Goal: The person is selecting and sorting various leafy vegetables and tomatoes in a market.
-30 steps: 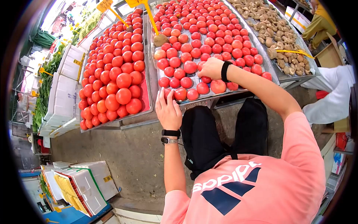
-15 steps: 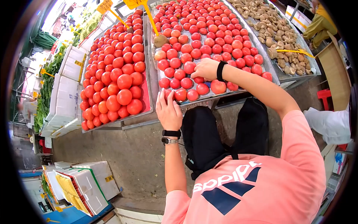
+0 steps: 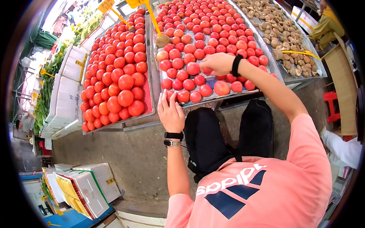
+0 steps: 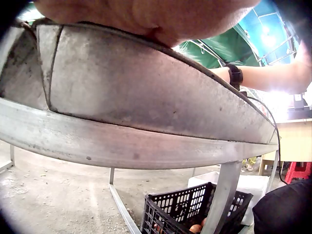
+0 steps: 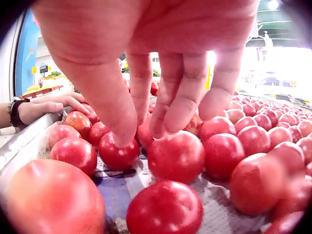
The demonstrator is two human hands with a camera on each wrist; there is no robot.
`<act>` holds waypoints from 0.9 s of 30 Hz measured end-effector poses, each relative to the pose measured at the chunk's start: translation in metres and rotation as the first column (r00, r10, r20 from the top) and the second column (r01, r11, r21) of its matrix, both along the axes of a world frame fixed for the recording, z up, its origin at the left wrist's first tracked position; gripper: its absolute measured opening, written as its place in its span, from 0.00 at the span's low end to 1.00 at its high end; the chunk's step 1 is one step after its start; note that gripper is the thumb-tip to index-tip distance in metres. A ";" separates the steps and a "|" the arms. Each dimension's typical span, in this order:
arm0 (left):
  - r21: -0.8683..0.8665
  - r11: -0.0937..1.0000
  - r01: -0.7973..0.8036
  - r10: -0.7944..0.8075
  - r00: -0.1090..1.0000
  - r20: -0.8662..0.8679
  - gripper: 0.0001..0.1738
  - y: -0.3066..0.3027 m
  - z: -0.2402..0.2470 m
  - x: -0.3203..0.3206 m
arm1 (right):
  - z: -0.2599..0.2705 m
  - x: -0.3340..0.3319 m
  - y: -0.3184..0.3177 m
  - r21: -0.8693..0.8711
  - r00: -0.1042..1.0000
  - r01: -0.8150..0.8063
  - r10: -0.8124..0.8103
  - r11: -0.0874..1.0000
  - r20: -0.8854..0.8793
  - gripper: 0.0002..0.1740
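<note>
My right hand reaches over the tray of tomatoes, its fingers hanging downward. In the right wrist view its thumb comes down at one tomato, while the other fingertips reach the top of a neighbouring tomato. From the head, a tomato shows just beside these fingers. Over the tray's front edge lies my left hand, fingers stretched onto a tomato in the front row. The left wrist view shows mostly the tray's metal side under the palm.
Larger tomatoes are heaped on a separate tray at left. Mushrooms fill another at right. Orange price tags stand up between the trays. Beneath the stand sits a black crate; a red stool is off to the right.
My right hand dips toward the front, then shifts slightly back and right, leaving a tomato exposed in the second row. The left hand stays on the edge. A person at right moves toward the lower right.
</note>
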State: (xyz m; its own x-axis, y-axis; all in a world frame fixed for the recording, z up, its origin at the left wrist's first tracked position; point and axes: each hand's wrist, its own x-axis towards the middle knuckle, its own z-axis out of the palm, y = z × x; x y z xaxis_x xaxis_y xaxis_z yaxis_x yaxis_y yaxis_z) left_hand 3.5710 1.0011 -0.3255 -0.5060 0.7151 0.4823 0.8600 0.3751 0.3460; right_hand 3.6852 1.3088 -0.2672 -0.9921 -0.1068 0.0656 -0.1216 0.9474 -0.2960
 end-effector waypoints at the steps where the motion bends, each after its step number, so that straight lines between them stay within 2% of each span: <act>1: 0.000 1.000 -0.002 0.002 1.000 -0.001 0.22 0.000 0.000 0.000 | 0.001 0.008 0.006 0.066 0.998 0.044 -0.047 0.997 0.041 0.18; 5: -0.006 1.000 0.003 -0.003 1.000 -0.004 0.22 0.000 0.000 -0.001 | -0.001 0.028 0.015 0.225 0.963 0.062 -0.118 0.972 0.241 0.21; 8: -0.007 1.000 0.005 -0.005 1.000 -0.005 0.22 0.000 0.000 -0.001 | -0.006 0.036 0.008 0.272 0.956 0.105 -0.172 0.957 0.239 0.27; 12: -0.012 1.000 0.005 -0.005 1.000 0.000 0.22 0.000 0.000 -0.001 | -0.023 0.035 0.006 0.387 0.990 0.041 -0.090 0.921 0.109 0.27; 15: -0.012 1.000 0.007 -0.007 1.000 0.001 0.22 0.000 0.001 0.000 | -0.031 0.027 0.000 0.431 0.956 0.068 -0.182 0.900 0.229 0.25; 18: -0.008 1.000 0.009 -0.009 1.000 0.001 0.22 0.000 0.001 -0.001 | -0.020 0.024 -0.004 0.402 0.948 0.065 -0.182 0.913 0.260 0.25; 21: -0.001 1.000 0.008 -0.008 1.000 -0.008 0.22 -0.001 -0.001 -0.002 | 0.004 0.027 -0.009 0.230 0.982 0.084 -0.120 0.969 0.149 0.23; 24: -0.001 1.000 0.008 -0.008 1.000 -0.005 0.21 0.000 0.000 -0.001 | -0.008 0.019 -0.009 0.184 0.999 -0.011 0.017 0.983 -0.031 0.27; 25: -0.002 1.000 0.009 -0.009 1.000 -0.003 0.21 0.000 0.000 0.000 | -0.011 0.017 -0.011 0.246 1.000 0.003 -0.008 0.969 0.020 0.24; 27: -0.004 1.000 0.009 -0.009 1.000 -0.002 0.21 0.000 0.001 0.000 | -0.011 0.011 -0.015 0.299 0.997 -0.013 -0.011 0.954 0.080 0.29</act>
State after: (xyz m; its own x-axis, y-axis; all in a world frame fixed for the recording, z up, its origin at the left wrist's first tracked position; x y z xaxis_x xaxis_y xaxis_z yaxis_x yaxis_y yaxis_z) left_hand 3.5706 1.0015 -0.3245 -0.4986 0.7213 0.4808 0.8640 0.3686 0.3430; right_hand 3.6963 1.2935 -0.2780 -0.9927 -0.1104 -0.0491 -0.1101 0.9939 -0.0080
